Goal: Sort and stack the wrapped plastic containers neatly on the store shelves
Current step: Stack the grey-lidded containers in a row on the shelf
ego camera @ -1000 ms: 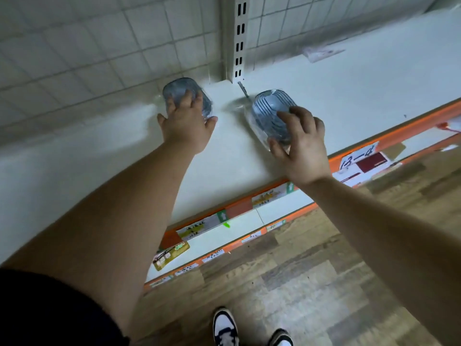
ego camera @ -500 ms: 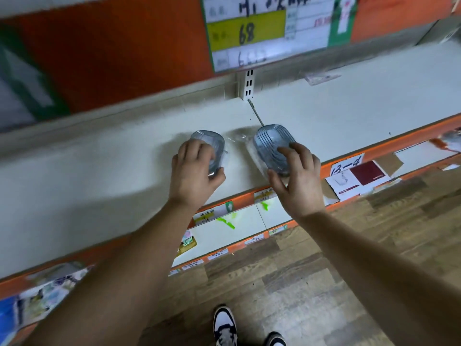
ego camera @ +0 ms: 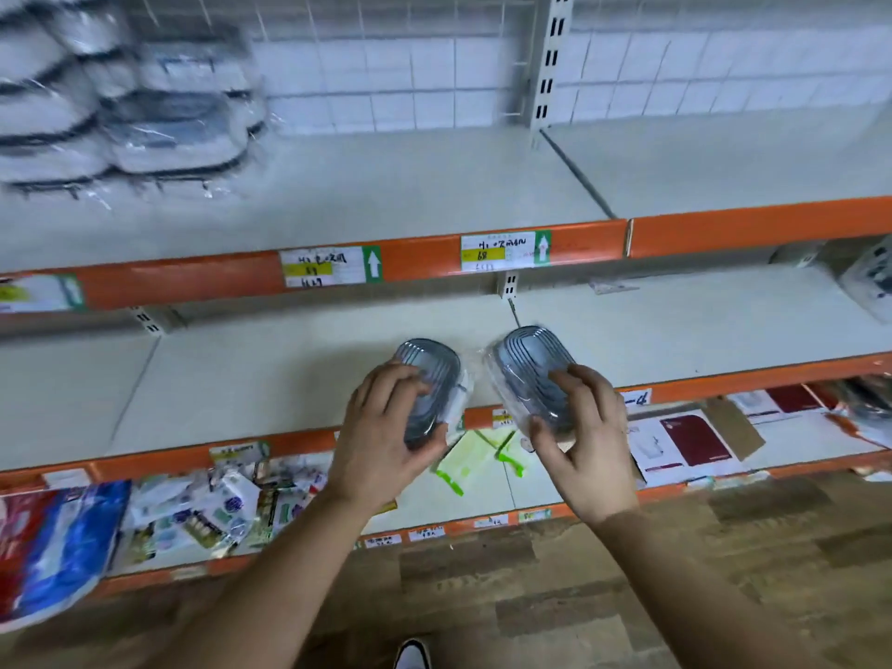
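Observation:
I hold two small grey oval containers in clear wrap in front of the middle shelf [ego camera: 675, 340]. My left hand [ego camera: 386, 437] grips the left container [ego camera: 429, 374] from below and the side. My right hand [ego camera: 584, 437] grips the right container [ego camera: 531, 364], fingers over its ribbed top, thumb beneath. Both containers sit tilted, lifted off the shelf near its orange front edge, a small gap between them. A stack of larger wrapped grey-and-white containers [ego camera: 120, 103] stands blurred at the far left of the upper shelf [ego camera: 434, 185].
Orange shelf rails carry price labels [ego camera: 504, 251]. The lower shelf holds packets and bags at left [ego camera: 58, 538], green-edged bags [ego camera: 463, 461] and red-and-white cards [ego camera: 690, 441]. More wrapped goods sit at far right [ego camera: 869, 277]. A slotted upright [ego camera: 550, 65] divides the bays. Wood floor lies below.
Both hands have drawn the two containers back from deep on the shelf to its front edge and lifted them. The camera has tilted up, showing the upper shelf and its stack.

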`<state>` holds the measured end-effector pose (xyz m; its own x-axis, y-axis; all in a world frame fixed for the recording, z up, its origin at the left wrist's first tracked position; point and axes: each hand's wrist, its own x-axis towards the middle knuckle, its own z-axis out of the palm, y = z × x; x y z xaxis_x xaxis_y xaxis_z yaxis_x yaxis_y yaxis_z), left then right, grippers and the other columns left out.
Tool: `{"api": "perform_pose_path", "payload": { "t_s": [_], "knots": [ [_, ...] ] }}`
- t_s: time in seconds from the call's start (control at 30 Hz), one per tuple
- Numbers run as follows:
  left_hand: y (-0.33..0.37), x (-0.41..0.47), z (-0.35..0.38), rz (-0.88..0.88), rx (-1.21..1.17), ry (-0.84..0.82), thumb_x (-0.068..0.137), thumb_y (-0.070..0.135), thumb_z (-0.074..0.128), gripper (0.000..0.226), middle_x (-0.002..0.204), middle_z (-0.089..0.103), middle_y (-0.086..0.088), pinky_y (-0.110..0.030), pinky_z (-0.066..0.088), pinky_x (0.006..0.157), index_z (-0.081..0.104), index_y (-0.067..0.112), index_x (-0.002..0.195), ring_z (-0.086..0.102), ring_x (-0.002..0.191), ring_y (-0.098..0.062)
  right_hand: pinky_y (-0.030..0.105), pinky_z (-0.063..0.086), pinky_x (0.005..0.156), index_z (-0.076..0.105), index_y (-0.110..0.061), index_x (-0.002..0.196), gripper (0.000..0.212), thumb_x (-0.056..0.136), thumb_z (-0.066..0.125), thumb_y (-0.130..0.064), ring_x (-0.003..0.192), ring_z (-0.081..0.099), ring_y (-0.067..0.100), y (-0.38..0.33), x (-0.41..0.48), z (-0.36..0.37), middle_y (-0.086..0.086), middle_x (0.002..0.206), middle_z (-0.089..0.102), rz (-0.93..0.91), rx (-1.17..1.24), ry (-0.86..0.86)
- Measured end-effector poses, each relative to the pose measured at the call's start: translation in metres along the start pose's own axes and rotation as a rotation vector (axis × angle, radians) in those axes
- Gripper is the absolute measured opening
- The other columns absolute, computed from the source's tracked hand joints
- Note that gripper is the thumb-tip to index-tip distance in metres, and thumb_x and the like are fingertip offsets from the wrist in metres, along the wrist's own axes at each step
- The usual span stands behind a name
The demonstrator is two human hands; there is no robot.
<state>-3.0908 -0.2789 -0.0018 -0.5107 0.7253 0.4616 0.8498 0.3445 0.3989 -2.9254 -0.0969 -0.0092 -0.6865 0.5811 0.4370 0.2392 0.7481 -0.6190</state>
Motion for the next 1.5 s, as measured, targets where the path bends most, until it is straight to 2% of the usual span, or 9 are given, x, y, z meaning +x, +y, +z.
{"api": "perform_pose_path", "payload": {
  "t_s": [0.17,0.33,0.63,0.8,0.93,1.1,1.27,1.4,1.5],
  "knots": [
    [0.026,-0.004,-0.059,0.138,0.049,0.104,0.080,0.035,0.066,0.041,0.121,0.060,-0.007,-0.037,0.040,0.108,0.066,0.008,0.110,0.051,0.124,-0.026,0.018,0.029,0.105,0.057,-0.015,0.127,0.051,0.085,0.058,-0.043,0.126,0.038,0.015,-0.041,0.002,-0.037,-0.001,0.133,0.044,-0.083,0.107,0.080],
    [0.019,0.021,-0.125,0.217,0.162,0.194,0.076,0.033,0.066,0.050,0.125,0.058,-0.009,-0.031,0.034,0.110,0.064,0.004,0.117,0.051,0.125,-0.027,0.013,0.028,0.104,0.056,-0.013,0.124,0.050,0.082,0.059,-0.040,0.126,0.039,0.019,-0.086,0.038,-0.054,0.001,0.131,0.043,-0.175,0.176,0.119],
    [-0.062,0.057,-0.200,-0.087,0.168,0.118,0.076,0.050,0.053,0.071,0.134,0.053,-0.014,-0.030,0.033,0.109,0.061,0.003,0.128,0.046,0.126,-0.026,0.027,0.030,0.102,0.062,-0.011,0.123,0.057,0.079,0.048,-0.045,0.118,0.043,0.030,-0.142,0.135,-0.031,0.011,0.126,0.046,-0.215,-0.014,-0.013],
    [-0.105,0.073,-0.217,-0.097,0.209,-0.046,0.080,0.052,0.039,0.069,0.144,0.054,-0.002,-0.046,0.032,0.114,0.060,0.016,0.135,0.040,0.139,-0.032,0.031,0.034,0.097,0.065,-0.011,0.121,0.058,0.080,0.044,-0.046,0.111,0.047,0.033,-0.155,0.170,0.006,0.010,0.118,0.050,-0.239,-0.069,-0.131],
    [-0.117,0.088,-0.224,-0.207,0.176,-0.020,0.072,0.056,0.025,0.074,0.146,0.051,0.005,-0.042,0.032,0.111,0.061,0.027,0.131,0.043,0.136,-0.028,0.029,0.033,0.100,0.067,-0.012,0.120,0.045,0.080,0.052,-0.027,0.113,0.051,0.033,-0.164,0.195,0.035,0.008,0.118,0.056,-0.212,-0.068,-0.197],
    [-0.125,0.097,-0.221,-0.244,0.197,-0.047,0.060,0.086,0.038,0.085,0.145,0.050,-0.003,-0.041,0.034,0.109,0.060,0.040,0.128,0.045,0.129,-0.028,0.039,0.026,0.116,0.065,-0.010,0.121,0.057,0.069,0.044,-0.001,0.124,0.048,0.041,-0.174,0.222,0.070,0.011,0.130,0.060,-0.199,-0.151,-0.243],
    [-0.134,0.109,-0.223,-0.119,0.129,0.129,0.068,0.079,0.053,0.072,0.121,0.062,0.003,-0.035,0.038,0.103,0.068,0.030,0.119,0.051,0.114,-0.023,0.038,0.041,0.095,0.062,-0.014,0.114,0.053,0.076,0.037,-0.040,0.116,0.047,0.035,-0.191,0.237,0.088,0.006,0.120,0.058,-0.147,-0.094,-0.231],
    [-0.136,0.139,-0.240,-0.073,0.164,0.181,0.075,0.075,0.050,0.072,0.132,0.057,-0.002,-0.036,0.034,0.103,0.065,0.026,0.126,0.044,0.124,-0.024,0.041,0.045,0.085,0.057,-0.017,0.113,0.028,0.089,0.060,-0.030,0.116,0.042,0.029,-0.194,0.239,0.096,0.000,0.119,0.054,-0.139,-0.113,-0.169],
    [-0.143,0.179,-0.248,-0.082,0.211,0.215,0.079,0.074,0.046,0.073,0.131,0.058,-0.007,-0.040,0.036,0.103,0.064,0.021,0.125,0.047,0.122,-0.030,0.042,0.046,0.089,0.054,-0.017,0.117,0.031,0.091,0.063,-0.029,0.120,0.040,0.026,-0.188,0.238,0.099,-0.001,0.126,0.052,-0.168,-0.130,-0.166]
  ]
}}
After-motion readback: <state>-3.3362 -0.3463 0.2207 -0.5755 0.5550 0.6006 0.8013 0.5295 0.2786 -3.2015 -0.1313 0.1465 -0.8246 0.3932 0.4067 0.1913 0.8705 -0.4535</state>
